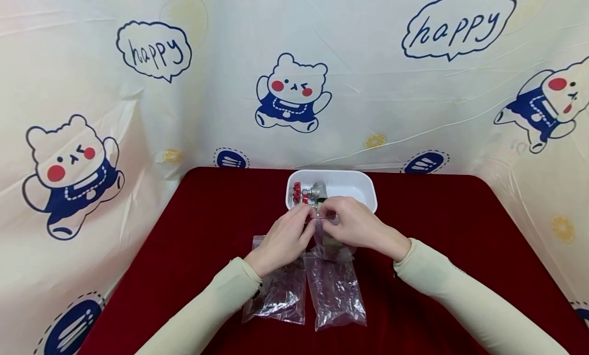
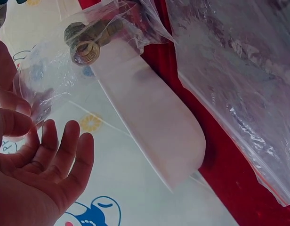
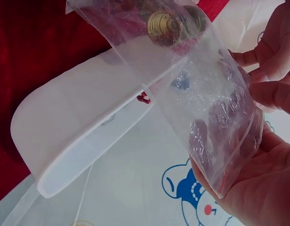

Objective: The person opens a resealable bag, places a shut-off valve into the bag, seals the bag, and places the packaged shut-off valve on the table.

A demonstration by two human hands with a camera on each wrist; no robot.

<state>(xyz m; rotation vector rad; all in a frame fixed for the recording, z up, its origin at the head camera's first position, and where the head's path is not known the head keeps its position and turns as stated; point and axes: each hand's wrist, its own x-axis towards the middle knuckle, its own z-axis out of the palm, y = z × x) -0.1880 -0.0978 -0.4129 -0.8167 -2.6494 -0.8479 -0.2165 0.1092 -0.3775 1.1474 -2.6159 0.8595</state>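
Note:
Both hands hold the top of a clear plastic zip bag (image 3: 215, 94) in front of the white tray. My left hand (image 1: 281, 241) pinches one side of its mouth between thumb and index finger; the other fingers are loosely bent in the left wrist view. From the other side my right hand (image 1: 358, 224) pinches the same edge, its fingertips close to the left ones. Down in the bag sits a brass valve fitting (image 2: 86, 41) with a threaded end; a bit of red shows beside it through the plastic.
The white tray (image 1: 354, 182) holds a metal valve (image 1: 317, 190) with a red handwheel. Nearer me on the dark red tablecloth (image 1: 207, 273) lie two more clear zip bags, a left one (image 1: 281, 300) and a right one (image 1: 339, 296). A printed curtain (image 1: 359, 109) surrounds the table.

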